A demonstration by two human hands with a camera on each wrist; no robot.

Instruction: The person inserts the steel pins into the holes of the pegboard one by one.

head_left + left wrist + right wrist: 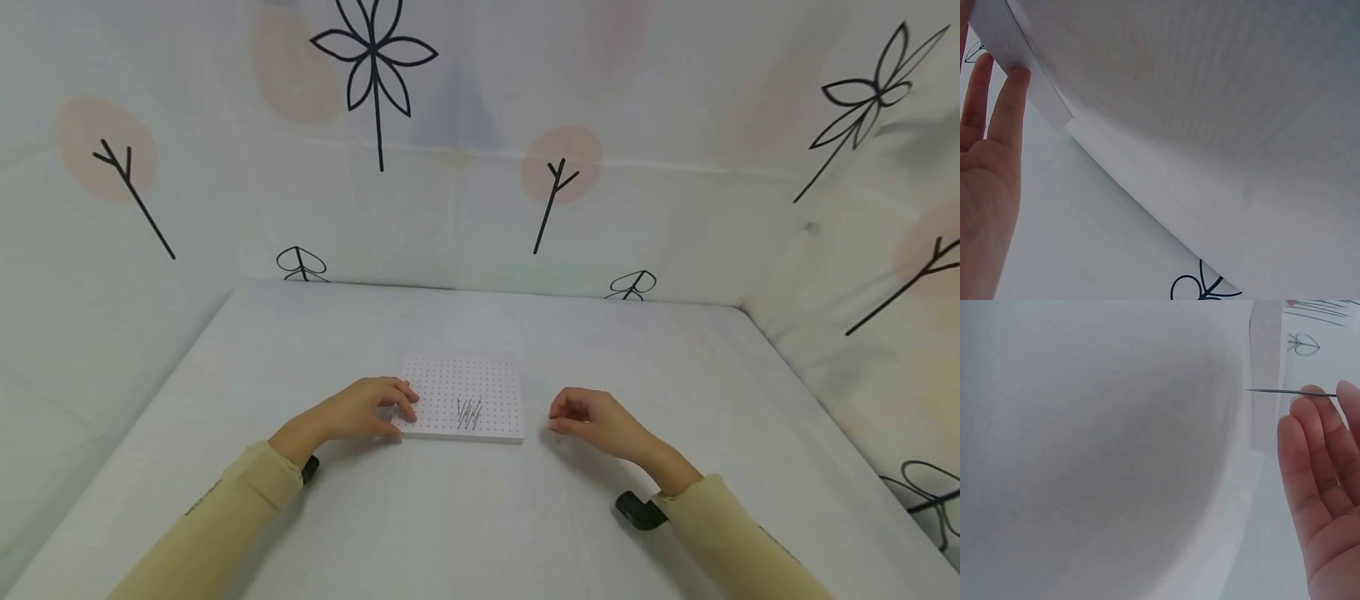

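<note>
A thin white board point(431, 404) dotted with rows of small holes lies on the white table. Several dark needles point(469, 414) stand slanted in its front right part. My left hand point(356, 412) holds the board's left front corner, with bent fingers over the edge and the thumb near the front edge. To the right of the board, apart from it, my right hand point(596, 421) is raised a little above the table. Between thumb and fingers it pinches a needle point(1275, 391), whose pointed end sticks out to the left in the right wrist view.
White cloth covers the table point(465, 517), and white curtains with black plant drawings point(372, 50) hang behind and at both sides. A dark wrist camera point(639, 510) sits below the right sleeve. Beige sleeves point(225, 517) cover both forearms.
</note>
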